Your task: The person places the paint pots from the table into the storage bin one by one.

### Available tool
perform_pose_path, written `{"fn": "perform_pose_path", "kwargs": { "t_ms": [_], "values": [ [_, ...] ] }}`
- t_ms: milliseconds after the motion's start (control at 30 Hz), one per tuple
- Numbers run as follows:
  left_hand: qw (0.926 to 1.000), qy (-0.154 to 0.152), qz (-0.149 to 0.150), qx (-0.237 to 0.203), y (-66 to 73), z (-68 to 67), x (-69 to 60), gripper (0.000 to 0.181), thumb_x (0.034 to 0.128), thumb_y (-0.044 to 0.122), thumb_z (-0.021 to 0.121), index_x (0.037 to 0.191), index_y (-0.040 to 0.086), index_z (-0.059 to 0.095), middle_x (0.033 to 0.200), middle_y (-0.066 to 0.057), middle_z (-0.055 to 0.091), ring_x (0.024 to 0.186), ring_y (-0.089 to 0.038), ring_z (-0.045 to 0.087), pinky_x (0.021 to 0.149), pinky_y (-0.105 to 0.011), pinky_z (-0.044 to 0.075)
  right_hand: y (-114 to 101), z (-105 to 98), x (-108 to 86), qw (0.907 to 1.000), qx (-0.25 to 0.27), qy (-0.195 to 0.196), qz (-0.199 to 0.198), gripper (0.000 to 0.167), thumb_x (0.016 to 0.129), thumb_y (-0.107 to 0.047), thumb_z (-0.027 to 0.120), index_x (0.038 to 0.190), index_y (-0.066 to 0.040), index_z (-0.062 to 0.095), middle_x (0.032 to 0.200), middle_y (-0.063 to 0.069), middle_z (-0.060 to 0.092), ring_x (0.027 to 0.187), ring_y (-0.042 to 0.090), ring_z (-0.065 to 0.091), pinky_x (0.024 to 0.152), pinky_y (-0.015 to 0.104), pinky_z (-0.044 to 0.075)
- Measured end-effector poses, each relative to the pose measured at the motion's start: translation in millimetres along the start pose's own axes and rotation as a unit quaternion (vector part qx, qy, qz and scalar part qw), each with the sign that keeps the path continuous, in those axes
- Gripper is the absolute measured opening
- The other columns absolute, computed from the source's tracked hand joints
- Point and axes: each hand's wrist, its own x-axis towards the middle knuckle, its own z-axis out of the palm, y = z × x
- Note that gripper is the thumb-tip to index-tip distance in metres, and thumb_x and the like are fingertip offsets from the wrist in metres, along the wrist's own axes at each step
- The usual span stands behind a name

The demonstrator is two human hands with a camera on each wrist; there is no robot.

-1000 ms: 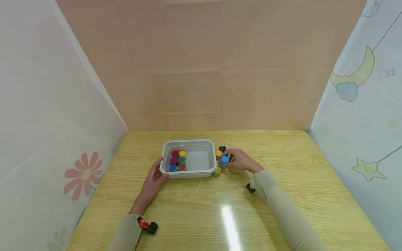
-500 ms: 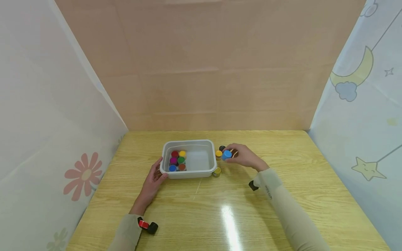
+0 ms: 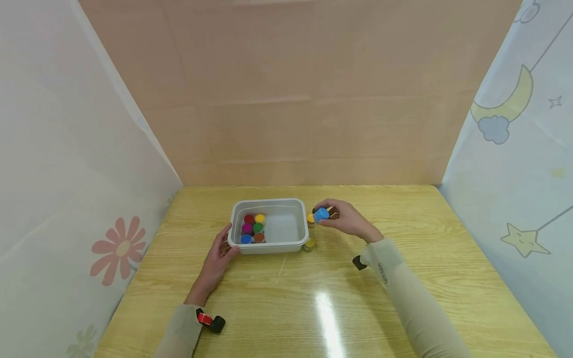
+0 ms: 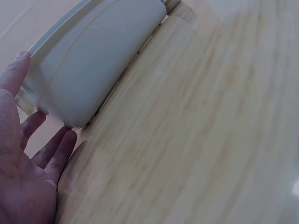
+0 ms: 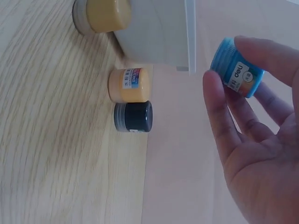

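In the head view a light grey plastic tub [image 3: 274,247] stands on the table. My left hand [image 3: 216,263] holds its near left corner; in the left wrist view the thumb [image 4: 16,72] lies at the rim and the fingers touch the lower wall. Clear of the table, right of the tub, my right hand [image 3: 346,219] pinches a light blue paint jar [image 5: 237,69] between thumb and fingers, tilted. Below it stand an orange-yellow paint jar [image 5: 130,85] and a black-lidded paint jar [image 5: 134,116], side by side. A dull yellow paint jar [image 3: 309,244] stands by the tub's near right corner.
Inside the tub's left half, several paint jars stand in two columns, among them a red one [image 3: 249,219], a green one [image 3: 258,227] and a blue one [image 3: 246,239]. A papered wall [image 3: 286,124] rises behind the table [image 3: 277,308].
My right hand has lifted the light blue jar off the table, moved it slightly away from me and tilted it. The left hand and the tub have stayed in place.
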Motion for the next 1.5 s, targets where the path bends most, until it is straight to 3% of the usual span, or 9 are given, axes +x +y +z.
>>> {"fn": "perform_pose_path", "kwargs": {
  "t_ms": [233,500,633,967,1100,1500],
  "values": [
    [1.0000,-0.001,-0.003,0.001,-0.3,0.5,0.4,0.069,0.1059,0.024,0.062,0.164,0.031,0.027,0.170,-0.010,0.028,0.148,-0.036,0.040,0.101,-0.007,0.040,-3,5,2.8,0.9993,0.036,0.001,-0.014,0.035,0.098,-0.010,0.072,0.132,-0.006,0.066,0.133,0.016,0.061,0.111,0.031,0.064,0.099,0.049,0.056],
    [1.0000,-0.003,0.001,0.001,-0.2,-0.2,0.4,0.069,0.1058,0.025,0.062,0.164,0.033,0.026,0.170,-0.010,0.028,0.149,-0.036,0.039,0.101,-0.007,0.041,-10,11,11.1,0.9972,0.072,0.009,-0.022,0.037,0.093,-0.006,0.077,0.127,0.001,0.064,0.127,0.015,0.062,0.097,0.025,0.064,0.089,0.030,0.058],
    [1.0000,-0.004,0.002,0.000,-0.4,-0.9,0.7,0.069,0.1058,0.026,0.062,0.164,0.035,0.027,0.170,-0.009,0.028,0.149,-0.036,0.039,0.102,-0.008,0.041,-12,16,16.7,0.9962,0.080,0.022,-0.027,0.037,0.089,-0.003,0.080,0.123,-0.002,0.066,0.125,0.016,0.062,0.095,0.026,0.063,0.084,0.029,0.058],
    [1.0000,-0.006,-0.002,-0.005,1.4,-0.7,0.2,0.069,0.1060,0.024,0.061,0.164,0.034,0.027,0.170,-0.009,0.027,0.149,-0.035,0.038,0.101,-0.008,0.041,-24,26,25.4,0.9975,0.054,0.017,-0.042,0.039,0.094,-0.008,0.077,0.131,-0.005,0.066,0.127,0.017,0.063,0.088,0.022,0.060,0.079,0.032,0.055],
    [1.0000,-0.007,-0.001,-0.006,2.0,-0.7,0.0,0.069,0.1061,0.024,0.061,0.164,0.034,0.026,0.170,-0.009,0.027,0.149,-0.035,0.038,0.101,-0.007,0.041,-30,32,29.6,0.9980,0.041,0.017,-0.045,0.034,0.094,-0.011,0.077,0.128,-0.010,0.070,0.127,0.014,0.062,0.091,0.022,0.061,0.081,0.036,0.056],
    [1.0000,-0.008,-0.002,0.001,1.7,-1.5,0.6,0.068,0.1063,0.025,0.061,0.165,0.034,0.026,0.170,-0.009,0.027,0.149,-0.036,0.039,0.102,-0.007,0.039,-40,53,50.1,0.9989,0.022,0.023,-0.036,0.031,0.094,-0.020,0.079,0.122,-0.011,0.071,0.116,0.007,0.070,0.101,0.021,0.066,0.091,0.036,0.057]
  ]
}}
